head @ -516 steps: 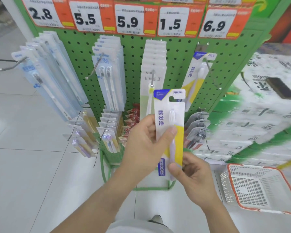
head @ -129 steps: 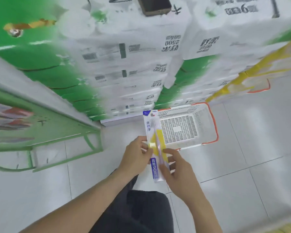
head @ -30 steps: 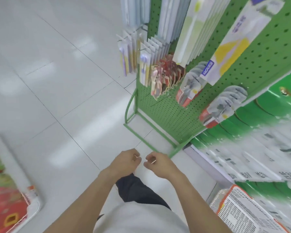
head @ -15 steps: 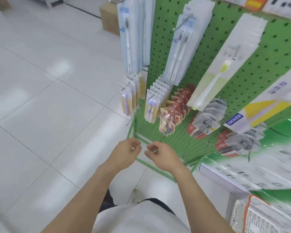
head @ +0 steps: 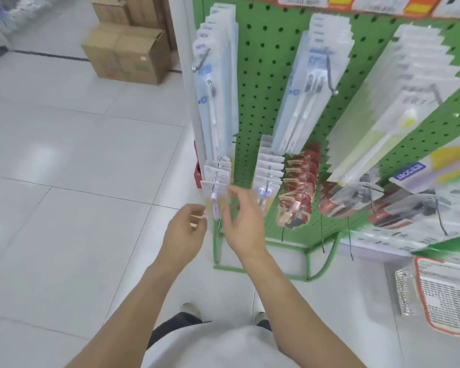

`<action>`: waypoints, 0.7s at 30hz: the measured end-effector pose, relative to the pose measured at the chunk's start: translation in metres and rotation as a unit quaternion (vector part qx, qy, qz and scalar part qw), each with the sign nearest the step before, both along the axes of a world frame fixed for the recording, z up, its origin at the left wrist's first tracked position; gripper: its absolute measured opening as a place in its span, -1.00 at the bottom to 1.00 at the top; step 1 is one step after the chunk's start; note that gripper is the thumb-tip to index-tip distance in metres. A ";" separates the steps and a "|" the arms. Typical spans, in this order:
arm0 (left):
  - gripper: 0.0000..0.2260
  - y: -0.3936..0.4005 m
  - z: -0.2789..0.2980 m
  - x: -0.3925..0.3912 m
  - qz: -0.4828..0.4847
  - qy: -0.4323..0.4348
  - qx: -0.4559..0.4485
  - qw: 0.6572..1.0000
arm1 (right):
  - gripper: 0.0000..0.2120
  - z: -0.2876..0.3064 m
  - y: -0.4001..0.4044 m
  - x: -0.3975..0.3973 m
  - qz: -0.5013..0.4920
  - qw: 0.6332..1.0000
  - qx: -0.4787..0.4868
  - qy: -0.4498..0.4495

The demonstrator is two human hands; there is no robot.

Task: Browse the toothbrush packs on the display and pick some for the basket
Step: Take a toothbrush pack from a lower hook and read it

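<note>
Shop aisle with a floor [head: 72, 160] of pale glossy tiles crossed by grey grout lines. A green pegboard display [head: 266, 83] on a green tube frame carries toothbrush packs [head: 215, 107] on hooks, in long upper rows and short lower ones. The left hand [head: 187, 229] hangs loosely curled and empty, just left of the lowest small packs [head: 215, 192]. The right hand [head: 241, 216] is spread, fingers near those packs; contact cannot be told. The basket [head: 441, 296] sits on the floor at right. Cardboard boxes [head: 126, 54] stand behind.
</note>
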State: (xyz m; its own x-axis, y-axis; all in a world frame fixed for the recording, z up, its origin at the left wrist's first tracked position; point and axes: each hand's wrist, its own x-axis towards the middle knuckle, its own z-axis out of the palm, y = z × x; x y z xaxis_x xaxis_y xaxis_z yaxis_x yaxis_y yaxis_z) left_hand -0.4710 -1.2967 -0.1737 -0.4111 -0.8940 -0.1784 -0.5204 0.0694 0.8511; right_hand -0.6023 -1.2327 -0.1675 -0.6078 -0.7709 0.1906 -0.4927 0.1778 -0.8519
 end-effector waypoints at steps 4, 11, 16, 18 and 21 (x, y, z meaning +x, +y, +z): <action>-0.63 -0.034 0.014 -0.011 -0.020 0.104 -0.027 0.994 | -0.64 0.007 -0.030 0.002 -0.037 0.999 0.023 -0.017; -0.86 -0.062 0.017 -0.029 -0.026 0.075 -0.065 0.995 | -0.83 0.003 -0.041 0.003 -0.086 0.993 0.028 -0.071; -0.88 -0.068 0.018 -0.026 -0.039 0.059 -0.066 0.995 | -0.81 0.006 -0.037 0.003 -0.078 0.992 0.000 -0.099; -0.88 -0.067 0.017 -0.021 -0.039 0.059 -0.055 0.996 | -0.81 0.008 -0.035 0.004 -0.068 0.992 -0.005 -0.106; -0.86 -0.058 0.020 -0.012 -0.042 0.074 -0.033 0.996 | -0.81 0.009 -0.029 0.005 -0.058 0.992 -0.017 -0.112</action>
